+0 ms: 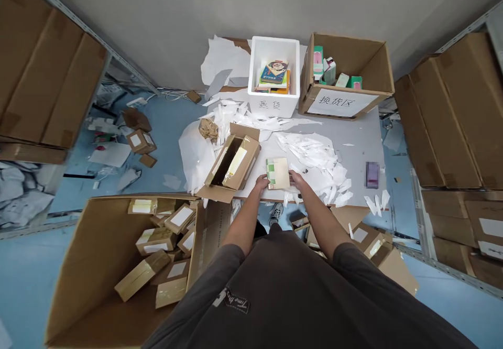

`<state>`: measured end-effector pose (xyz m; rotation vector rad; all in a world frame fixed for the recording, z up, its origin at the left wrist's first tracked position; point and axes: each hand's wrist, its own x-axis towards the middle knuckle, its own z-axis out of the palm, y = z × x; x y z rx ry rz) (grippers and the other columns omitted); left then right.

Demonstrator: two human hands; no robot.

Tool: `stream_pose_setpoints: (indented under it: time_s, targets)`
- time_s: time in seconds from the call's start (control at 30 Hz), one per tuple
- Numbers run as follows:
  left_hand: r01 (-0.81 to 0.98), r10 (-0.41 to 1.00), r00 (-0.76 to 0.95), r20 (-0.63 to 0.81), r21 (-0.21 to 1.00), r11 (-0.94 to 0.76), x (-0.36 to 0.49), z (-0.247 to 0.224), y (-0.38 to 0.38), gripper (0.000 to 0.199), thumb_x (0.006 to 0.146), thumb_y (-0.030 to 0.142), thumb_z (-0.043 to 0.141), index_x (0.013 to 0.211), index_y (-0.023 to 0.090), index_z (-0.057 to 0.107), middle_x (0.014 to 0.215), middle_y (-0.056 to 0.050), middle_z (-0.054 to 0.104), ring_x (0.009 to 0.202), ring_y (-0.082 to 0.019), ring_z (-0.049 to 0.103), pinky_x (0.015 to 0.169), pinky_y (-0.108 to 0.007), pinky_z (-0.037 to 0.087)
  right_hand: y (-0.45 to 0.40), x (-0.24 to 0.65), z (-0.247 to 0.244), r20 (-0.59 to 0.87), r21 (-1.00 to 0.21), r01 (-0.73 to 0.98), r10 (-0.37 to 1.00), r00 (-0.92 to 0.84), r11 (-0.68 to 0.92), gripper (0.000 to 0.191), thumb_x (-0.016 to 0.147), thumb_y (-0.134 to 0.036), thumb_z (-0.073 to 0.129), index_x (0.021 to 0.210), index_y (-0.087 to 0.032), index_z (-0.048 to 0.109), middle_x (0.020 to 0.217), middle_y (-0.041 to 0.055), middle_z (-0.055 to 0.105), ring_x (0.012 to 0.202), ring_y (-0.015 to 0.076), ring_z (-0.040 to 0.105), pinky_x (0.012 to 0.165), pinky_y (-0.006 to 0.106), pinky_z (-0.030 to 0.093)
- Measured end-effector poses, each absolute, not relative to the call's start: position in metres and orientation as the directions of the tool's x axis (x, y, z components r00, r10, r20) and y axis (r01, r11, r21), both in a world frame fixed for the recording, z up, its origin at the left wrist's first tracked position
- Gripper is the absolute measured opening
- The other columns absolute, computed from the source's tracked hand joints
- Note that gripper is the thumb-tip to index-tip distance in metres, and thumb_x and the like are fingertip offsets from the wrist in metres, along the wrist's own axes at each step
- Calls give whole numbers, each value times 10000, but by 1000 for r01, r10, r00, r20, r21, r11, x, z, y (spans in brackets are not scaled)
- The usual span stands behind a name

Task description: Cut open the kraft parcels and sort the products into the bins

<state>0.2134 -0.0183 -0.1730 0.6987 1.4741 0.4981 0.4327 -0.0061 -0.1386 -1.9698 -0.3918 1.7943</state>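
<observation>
A cream book-like item with a green strip along its left side (278, 173) lies between my two hands, near the table's front edge. My left hand (262, 182) grips its lower left edge. At its right edge, my right hand (296, 178) holds it with the fingers partly hidden by the item. Just left of it stands an opened cardboard box (245, 163) with its flaps spread. White paper strips (310, 152) are heaped behind and to the right.
A white bin (274, 109) with books and a carton (341, 102) with small boxes stand at the table's back. A large carton (84, 265) of parcels is at lower left. A purple item (372, 175) lies at the table's right. Shelves flank both sides.
</observation>
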Motion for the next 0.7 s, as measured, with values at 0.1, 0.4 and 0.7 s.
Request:
stream_pose_setpoints:
  time_s: [0.1, 0.4, 0.7]
  targets:
    - [51, 648, 93, -756, 653, 755, 209, -164, -15, 707, 729, 188, 846, 1393, 154, 608, 1245, -171, 768, 1033, -250, 763, 864, -354, 618, -7, 436, -132, -857, -512, -100, 500, 126, -853, 123, 836, -308, 680, 905, -221, 627, 785, 12, 670, 745, 185, 624, 795, 322, 583]
    - [-77, 681, 357, -639, 707, 703, 178, -75, 6, 816, 781, 185, 863, 1522, 260, 528, 1263, -100, 731, 1079, -213, 748, 909, -334, 615, -16, 461, -50, -700, -660, -312, 710, -74, -683, 436, 681, -176, 851, 1057, -251, 644, 956, 20, 780, 838, 193, 753, 862, 384, 645]
    - [-201, 762, 466, -449, 785, 586, 168, -3, 10, 900, 686, 211, 948, 1502, 309, 582, 1259, -66, 699, 977, -164, 714, 865, -315, 596, -22, 474, 13, -442, -796, -327, 859, -259, -508, 611, 650, -297, 950, 1197, -275, 678, 1098, 40, 815, 952, 226, 785, 866, 370, 657]
